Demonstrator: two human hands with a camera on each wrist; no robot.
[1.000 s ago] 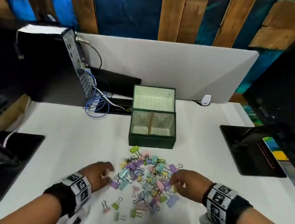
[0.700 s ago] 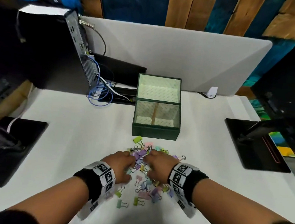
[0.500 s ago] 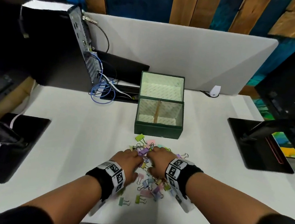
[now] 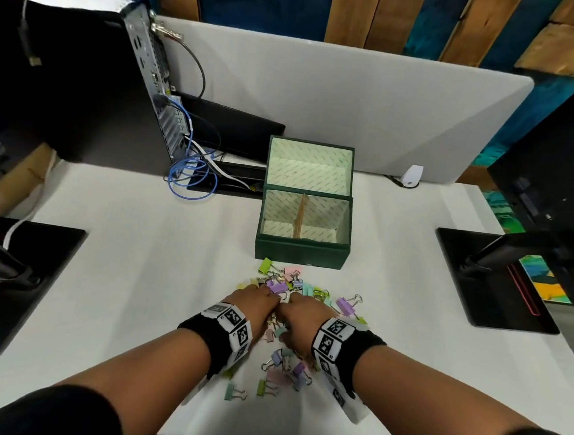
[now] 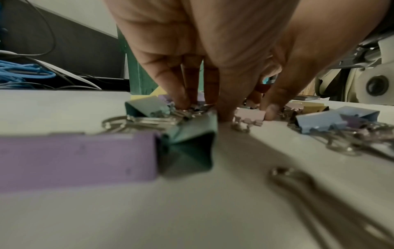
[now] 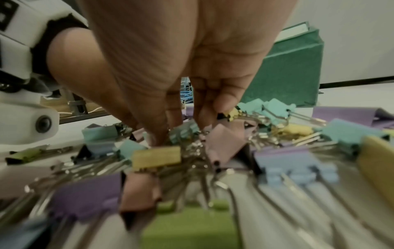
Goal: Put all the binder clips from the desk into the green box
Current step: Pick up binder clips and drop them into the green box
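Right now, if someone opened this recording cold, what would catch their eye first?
First the heap of pastel binder clips on the white desk, with both hands, left hand and right hand, side by side in its middle, fingertips down among the clips. Just beyond the heap stands the green box, lid up, its divided inside showing no clips. A dark computer tower with blue cables stands far left.
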